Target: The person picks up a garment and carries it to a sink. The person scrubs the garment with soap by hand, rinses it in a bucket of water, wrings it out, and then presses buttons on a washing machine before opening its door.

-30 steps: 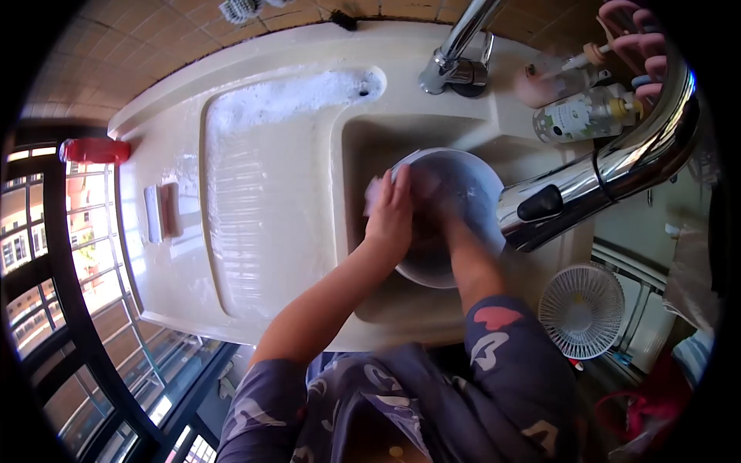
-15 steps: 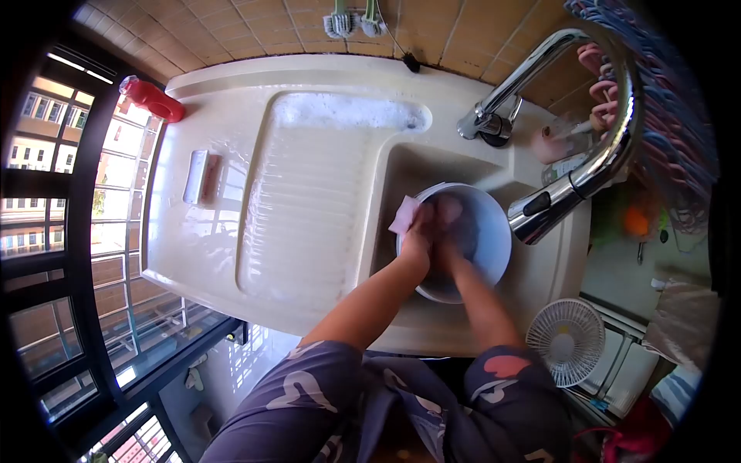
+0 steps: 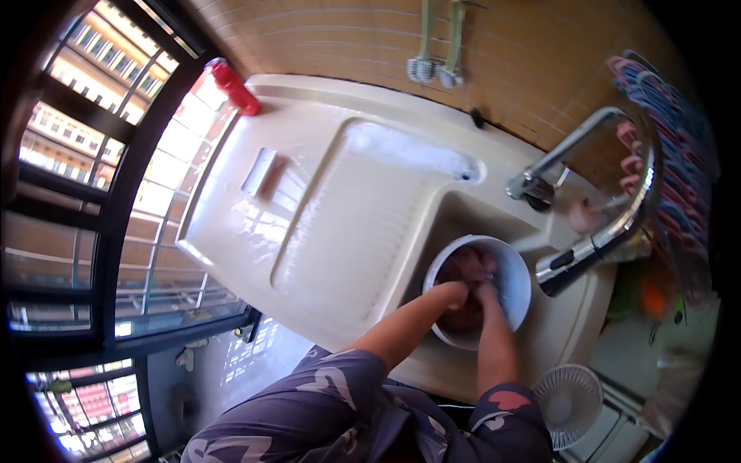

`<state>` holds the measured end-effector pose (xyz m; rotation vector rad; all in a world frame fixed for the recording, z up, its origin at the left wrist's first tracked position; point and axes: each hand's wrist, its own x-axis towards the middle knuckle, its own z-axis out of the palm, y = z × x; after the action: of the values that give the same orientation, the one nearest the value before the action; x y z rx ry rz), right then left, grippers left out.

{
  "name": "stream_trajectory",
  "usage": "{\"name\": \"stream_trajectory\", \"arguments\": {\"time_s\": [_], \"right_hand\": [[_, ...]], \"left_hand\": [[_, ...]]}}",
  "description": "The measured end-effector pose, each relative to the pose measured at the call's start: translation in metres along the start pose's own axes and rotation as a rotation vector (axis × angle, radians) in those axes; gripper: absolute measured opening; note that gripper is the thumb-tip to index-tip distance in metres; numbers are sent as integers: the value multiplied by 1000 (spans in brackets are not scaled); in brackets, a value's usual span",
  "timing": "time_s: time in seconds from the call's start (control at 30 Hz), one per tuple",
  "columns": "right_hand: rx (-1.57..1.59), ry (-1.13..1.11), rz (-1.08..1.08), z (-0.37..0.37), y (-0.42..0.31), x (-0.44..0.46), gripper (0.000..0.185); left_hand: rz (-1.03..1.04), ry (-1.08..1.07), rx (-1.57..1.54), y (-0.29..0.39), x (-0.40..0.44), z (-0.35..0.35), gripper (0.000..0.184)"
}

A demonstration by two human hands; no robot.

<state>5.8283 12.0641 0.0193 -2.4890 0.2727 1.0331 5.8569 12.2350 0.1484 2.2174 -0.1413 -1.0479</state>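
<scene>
A round white bucket (image 3: 521, 297) stands in the sink basin, and both my hands reach down inside it. A bunched, wet-looking pink cloth (image 3: 467, 264) lies in the bucket beyond my fingers. My left hand (image 3: 455, 293) is closed on the cloth, its wrist bent near the bucket's left side. Close beside it, my right hand (image 3: 484, 290) is closed on the same cloth. The fingertips of both hands are partly hidden by shadow and by the cloth folds.
The ribbed washboard (image 3: 355, 224) left of the basin has suds (image 3: 409, 150) along its back. A chrome faucet (image 3: 575, 266) arches over the basin's right side. A soap bar or box (image 3: 262, 171) and a red bottle (image 3: 235, 89) are on the left. A white fan (image 3: 567, 405) stands lower right.
The view has tilted and shifted. The cloth corner that stuck up over the bucket's left rim is now down inside, and my hands have moved lower and closer to me in the bucket.
</scene>
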Motion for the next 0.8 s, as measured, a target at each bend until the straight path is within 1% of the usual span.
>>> {"name": "stream_trajectory", "arguments": {"time_s": [0.03, 0.1, 0.13, 0.2, 0.27, 0.33, 0.4, 0.43, 0.47, 0.5, 0.53, 0.57, 0.6, 0.67, 0.7, 0.73, 0.77, 0.8], "right_hand": [[-18, -28, 65, -12, -11, -7, 50], [-147, 72, 173, 6, -24, 1, 47], [-167, 118, 183, 12, -29, 2, 46], [-126, 165, 139, 8, -37, -1, 43], [38, 174, 84, -10, -41, -17, 40], [275, 195, 35, -27, -46, -46, 38], [563, 225, 23, -39, -51, -89, 35], [702, 254, 22, -48, -62, -115, 34], [821, 294, 16, -58, -76, -144, 33], [983, 353, 11, -81, -111, -183, 29], [960, 428, -2, -95, -129, -205, 28], [1121, 451, -88, -102, -139, -216, 30], [1158, 523, -155, -110, -151, -226, 32], [1335, 581, -278, -130, -193, -250, 32], [1392, 622, -328, -137, -216, -263, 32], [1445, 665, -385, -145, -239, -273, 31], [1441, 679, -375, -154, -261, -282, 31], [1493, 697, -431, -159, -283, -292, 31]], "left_hand": [[14, 5, -29, 1, 8, 0, 42], [12, 26, -72, -4, 25, 4, 41], [59, 108, -137, -10, 37, 12, 45], [120, 178, -210, -10, 37, 24, 50], [383, 275, -29, -16, 19, 24, 62], [532, 335, 62, -16, 5, 7, 68], [578, 177, 262, -5, -27, -14, 98], [505, 25, 78, 7, -44, -33, 100], [656, 9, 38, -6, -30, -22, 114], [710, -29, 34, -4, -42, -30, 120], [765, -68, 33, -3, -55, -40, 126], [842, -52, -11, -10, -54, -36, 132], [876, -53, -120, -9, -65, -44, 134], [928, -46, -294, -15, -66, -52, 136], [906, -11, -307, -10, -75, -65, 137], [978, -52, -504, -13, -70, -67, 135], [1049, -83, -618, -6, -73, -83, 135], [1109, -118, -736, 4, -84, -103, 135]]}}
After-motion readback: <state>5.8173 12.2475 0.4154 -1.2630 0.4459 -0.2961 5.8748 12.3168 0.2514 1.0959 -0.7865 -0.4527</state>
